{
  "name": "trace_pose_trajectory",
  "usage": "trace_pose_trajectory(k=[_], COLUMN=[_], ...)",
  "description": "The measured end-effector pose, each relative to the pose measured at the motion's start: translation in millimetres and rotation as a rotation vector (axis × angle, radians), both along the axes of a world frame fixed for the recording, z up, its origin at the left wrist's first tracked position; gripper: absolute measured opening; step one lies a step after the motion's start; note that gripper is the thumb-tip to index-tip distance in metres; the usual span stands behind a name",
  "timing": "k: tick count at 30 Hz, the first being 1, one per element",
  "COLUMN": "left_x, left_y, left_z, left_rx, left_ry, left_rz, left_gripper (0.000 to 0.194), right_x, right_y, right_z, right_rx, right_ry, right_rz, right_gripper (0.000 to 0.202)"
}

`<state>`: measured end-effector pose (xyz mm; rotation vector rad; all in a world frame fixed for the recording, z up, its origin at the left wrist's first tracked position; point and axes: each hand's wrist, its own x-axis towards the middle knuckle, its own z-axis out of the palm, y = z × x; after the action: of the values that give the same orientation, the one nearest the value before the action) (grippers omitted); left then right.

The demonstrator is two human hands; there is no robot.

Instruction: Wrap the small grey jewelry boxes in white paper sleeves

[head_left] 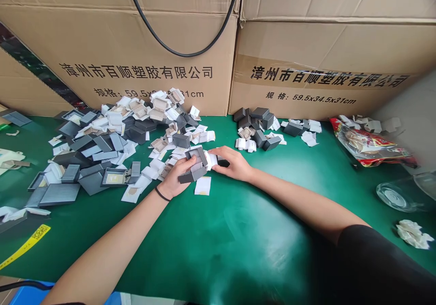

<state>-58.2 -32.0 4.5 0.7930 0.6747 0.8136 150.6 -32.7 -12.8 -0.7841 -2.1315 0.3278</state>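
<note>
My left hand (177, 177), with a black band at the wrist, is wrapped round a small dark grey box (195, 171) that stands open. Just to its right, the thumb and fingers of my right hand (233, 163) pinch a white paper insert (211, 160) at the box's side. Below the box a small white paper square (203, 186) lies on the green table. A large heap of grey boxes (90, 177) and white paper pieces (112, 122) spreads to the left of my hands.
A smaller pile of dark boxes (260, 113) sits behind my right hand. Towards the right are a red snack bag (371, 146), a clear cup (397, 196) and crumpled tissue (413, 234). Large cartons (153, 37) line the back of the green table (211, 246); a black cable (185, 55) hangs before them.
</note>
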Motion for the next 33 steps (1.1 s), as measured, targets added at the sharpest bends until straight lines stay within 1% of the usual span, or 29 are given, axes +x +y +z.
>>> trace_pose_trajectory(k=[4, 8, 12, 15, 22, 29, 33], left_x=[1.4, 1.1, 2.0, 3.8, 5.3, 5.0, 5.7], left_y=[-1.3, -0.5, -0.5, -1.7, -3.1, -2.8, -3.3], left_z=[2.8, 0.1, -1.9, -1.0, 1.7, 0.2, 1.6], left_rx=[0.003, 0.015, 0.018, 0.019, 0.017, 0.007, -0.021], left_ry=[-0.018, -0.019, -0.020, -0.034, -0.024, -0.013, -0.013], left_rz=[0.002, 0.030, 0.052, 0.070, 0.110, 0.125, 0.130], left_gripper=[0.026, 0.024, 0.024, 0.023, 0.020, 0.019, 0.017], right_x=[-2.5, -3.7, -4.2, -4.6, -6.3, -7.1, -7.5], right_y=[-1.9, -3.2, -2.8, -2.3, -3.8, -3.5, -4.0], right_z=[0.7, -0.2, -2.0, -2.5, -3.6, -3.7, -3.5], right_rx=[-0.003, -0.077, -0.090, -0.107, -0.219, -0.234, -0.237], right_ry=[0.033, 0.029, 0.058, 0.086, 0.162, 0.190, 0.191], right_rz=[-0.034, 0.000, 0.013, 0.029, 0.059, 0.081, 0.058], right_gripper=[0.037, 0.040, 0.041, 0.041, 0.045, 0.047, 0.046])
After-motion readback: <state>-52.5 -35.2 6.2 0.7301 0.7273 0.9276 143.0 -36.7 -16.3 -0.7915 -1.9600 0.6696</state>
